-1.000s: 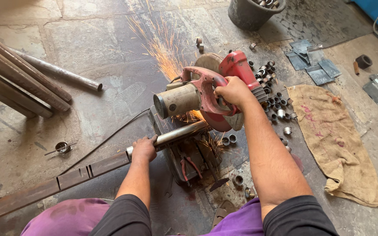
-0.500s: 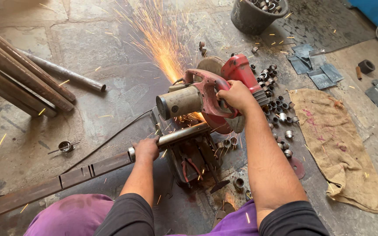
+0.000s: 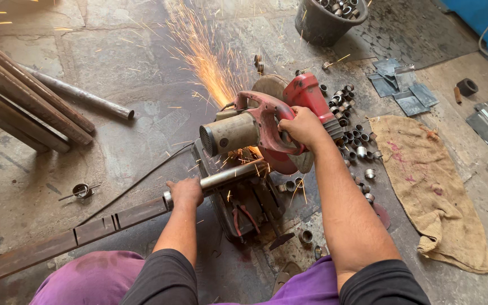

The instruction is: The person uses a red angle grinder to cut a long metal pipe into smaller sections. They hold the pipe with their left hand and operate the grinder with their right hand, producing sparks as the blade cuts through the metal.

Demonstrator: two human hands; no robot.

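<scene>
Down on the floor, the right hand (image 3: 303, 129) is wrapped around the red handle of the chop saw (image 3: 266, 127), whose blade throws sparks (image 3: 204, 56) away from both hands. The left hand (image 3: 186, 192) closes around the steel pipe (image 3: 230, 176) lying under the blade. Cut pipe rings (image 3: 350, 121) lie scattered just right of the right hand, beside a tan burlap sack (image 3: 430, 186); beyond them stands a dark bucket (image 3: 326, 22).

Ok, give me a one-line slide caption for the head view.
Right hand presses the red chop saw through a steel pipe steadied by the left hand, orange sparks flying.
</scene>
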